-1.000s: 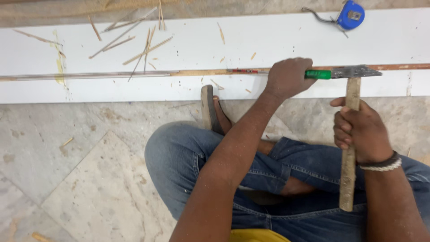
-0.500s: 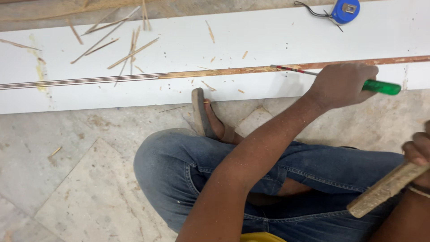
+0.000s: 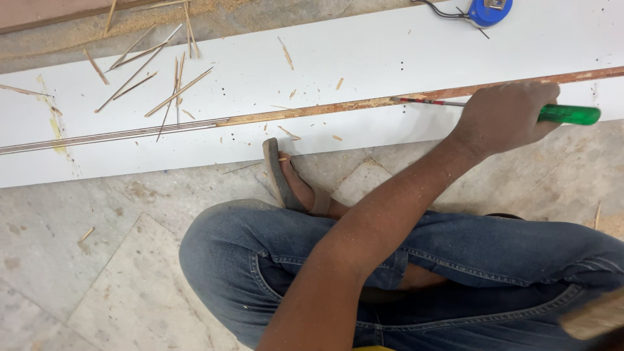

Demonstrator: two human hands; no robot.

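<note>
Left hand (image 3: 504,117) fist-tight on green-handled chisel (image 3: 565,114), slid right along groove (image 3: 312,112), hammer handle (image 3: 595,315) dropped low, right hand unseen

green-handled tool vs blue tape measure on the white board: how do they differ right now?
The green-handled tool is long and thin, lying along the brown groove; the blue tape measure is compact and rounded. The tool is gripped by the left hand; the tape measure lies untouched near the far edge, partly cut off by the frame. Both are on the white board.
</note>
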